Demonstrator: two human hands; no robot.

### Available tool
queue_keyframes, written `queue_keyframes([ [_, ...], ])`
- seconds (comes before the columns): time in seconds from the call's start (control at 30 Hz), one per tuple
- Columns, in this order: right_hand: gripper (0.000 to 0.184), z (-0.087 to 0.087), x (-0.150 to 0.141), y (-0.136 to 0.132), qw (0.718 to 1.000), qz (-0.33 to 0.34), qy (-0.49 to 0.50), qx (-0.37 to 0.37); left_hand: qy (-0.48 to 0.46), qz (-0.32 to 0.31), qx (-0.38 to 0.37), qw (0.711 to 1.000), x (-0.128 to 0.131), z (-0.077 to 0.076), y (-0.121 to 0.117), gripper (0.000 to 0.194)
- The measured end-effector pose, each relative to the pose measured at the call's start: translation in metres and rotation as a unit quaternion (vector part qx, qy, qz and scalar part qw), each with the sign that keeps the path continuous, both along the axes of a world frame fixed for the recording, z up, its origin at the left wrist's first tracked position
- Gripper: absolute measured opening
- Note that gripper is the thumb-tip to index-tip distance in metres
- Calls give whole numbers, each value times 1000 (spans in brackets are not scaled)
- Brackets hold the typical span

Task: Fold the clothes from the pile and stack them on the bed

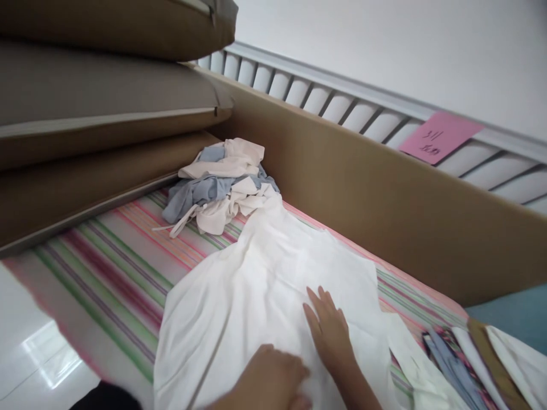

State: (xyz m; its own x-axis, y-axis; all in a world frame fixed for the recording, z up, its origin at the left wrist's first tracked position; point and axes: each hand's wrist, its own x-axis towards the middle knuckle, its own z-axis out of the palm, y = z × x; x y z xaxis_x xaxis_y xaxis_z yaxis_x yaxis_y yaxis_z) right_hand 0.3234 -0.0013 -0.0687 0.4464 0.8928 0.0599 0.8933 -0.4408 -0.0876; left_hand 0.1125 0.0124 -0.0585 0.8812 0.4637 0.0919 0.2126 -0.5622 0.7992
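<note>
A large white garment (265, 285) lies spread on the striped mattress cover (115, 267). My right hand (329, 330) rests flat on it, fingers stretched out together, palm down. My left hand (269, 378) is at the bottom edge of the view on the same garment, its fingers curled under and blurred; whether it grips the cloth cannot be made out. A heap of crumpled blue and cream clothes (222, 185) lies beyond the white garment, against the corner.
Stacked brown cushions (98, 108) rise on the left. A brown board (384, 193) runs along the far side, with a white slatted rail (325, 102) and a pink note (438, 136) behind it. Folded fabrics (470, 359) lie at lower right. White floor (29, 353) shows at lower left.
</note>
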Motion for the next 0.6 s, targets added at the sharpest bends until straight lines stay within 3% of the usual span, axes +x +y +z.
queue_keyframes([
  [0.07, 58, -13, -2, -34, 999, -30, -17, -17, -78, 104, -28, 991, -13, 22, 18, 29],
  [0.13, 59, -24, 7, -56, 997, -62, -32, -29, -146, 217, -41, 964, -27, 35, 41, 26],
  [0.23, 62, -34, 17, -69, 995, -83, -49, -12, -205, 358, -52, 910, -47, 36, 82, 23],
  [0.33, 64, -37, 15, -68, 995, -87, -54, 8, -207, 452, -41, 867, -68, 27, 119, 25],
  [0.43, 65, -36, 8, -66, 995, -79, -61, 13, -108, 482, -3, 870, -88, 21, 150, 27],
  [0.6, 64, -37, 8, -67, 994, -85, -59, 23, 13, 449, -9, 894, -95, 14, 189, 12],
])
